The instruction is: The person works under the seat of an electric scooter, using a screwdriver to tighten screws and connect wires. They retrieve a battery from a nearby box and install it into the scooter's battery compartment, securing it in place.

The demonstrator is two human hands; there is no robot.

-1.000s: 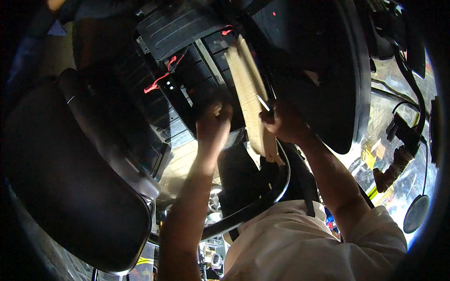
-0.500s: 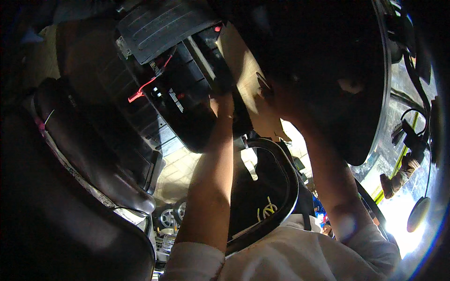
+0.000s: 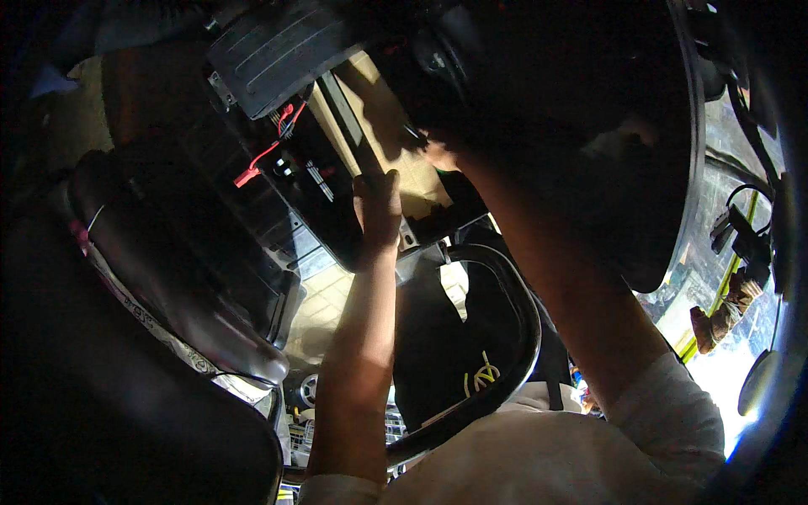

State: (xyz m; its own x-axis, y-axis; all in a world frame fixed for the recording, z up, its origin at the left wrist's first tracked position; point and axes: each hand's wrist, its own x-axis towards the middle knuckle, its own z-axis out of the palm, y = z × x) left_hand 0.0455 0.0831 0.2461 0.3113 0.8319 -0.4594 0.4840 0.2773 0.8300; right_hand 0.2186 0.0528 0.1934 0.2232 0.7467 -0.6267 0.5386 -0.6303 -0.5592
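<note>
My left hand (image 3: 377,206) is closed around a flat metal bar (image 3: 343,109) that runs across an open black compartment (image 3: 324,231). A sheet of brown cardboard (image 3: 383,105) lies under and beside this bar, partly in shadow. By the sheet's right edge, my right hand (image 3: 439,154) is closed, with a small dark item with a shiny tip (image 3: 412,131) at its fingers; its kind cannot be made out. Left of the bar, a red wire with a red connector (image 3: 247,177) hangs over the compartment's edge.
A ribbed black lid (image 3: 282,55) covers the compartment's far end. A black tubular rail (image 3: 526,328) curves in front of me. Dark padded seats (image 3: 177,278) stand at the left. A large dark panel (image 3: 589,168) fills the right, with cables (image 3: 745,185) beyond it.
The cardboard has shifted left, from beside the compartment to across it, under the bar. My right hand has moved left with it; my left hand has moved left onto the bar.
</note>
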